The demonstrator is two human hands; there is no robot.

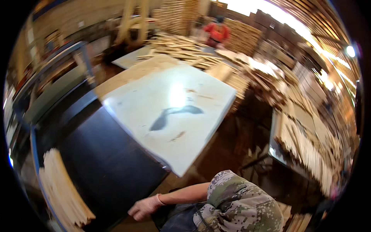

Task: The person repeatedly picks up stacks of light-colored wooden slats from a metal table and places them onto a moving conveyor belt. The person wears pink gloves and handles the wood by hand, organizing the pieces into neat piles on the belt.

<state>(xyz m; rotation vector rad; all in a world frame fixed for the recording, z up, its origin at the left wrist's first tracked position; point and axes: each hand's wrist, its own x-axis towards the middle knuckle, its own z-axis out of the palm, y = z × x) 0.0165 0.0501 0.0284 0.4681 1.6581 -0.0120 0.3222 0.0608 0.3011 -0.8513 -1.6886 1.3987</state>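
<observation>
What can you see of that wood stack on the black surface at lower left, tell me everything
The wood stack looks like thin, pale strips with ragged ends, lying close together along the left edge of the black surface beneath it. The gloved hand is to its right, not touching. How many strips there are, I can't tell.

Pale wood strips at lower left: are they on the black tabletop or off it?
On: the strips lie bunched along the left side of the black tabletop, its dark surface showing beside them.
</observation>
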